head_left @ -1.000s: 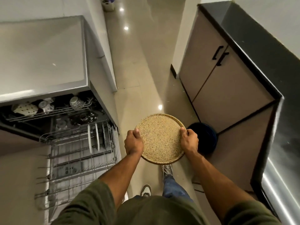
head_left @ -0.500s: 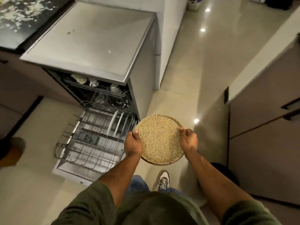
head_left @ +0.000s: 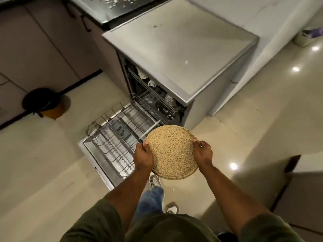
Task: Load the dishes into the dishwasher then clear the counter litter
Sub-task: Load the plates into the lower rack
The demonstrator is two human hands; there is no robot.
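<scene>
head view: gripping a round speckled plate [head_left: 172,151] by its rim, left hand [head_left: 143,157] and right hand [head_left: 202,151] curled on opposite edges. held in the air over the near corner of the pulled-out lower rack [head_left: 113,137] of the open dishwasher [head_left: 181,55]. litter [head_left: 111,1] scattered on the dark counter [head_left: 108,16] beyond.

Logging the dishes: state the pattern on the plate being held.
Tan with fine dark speckles all over the round plate, seen in the head view.
</scene>
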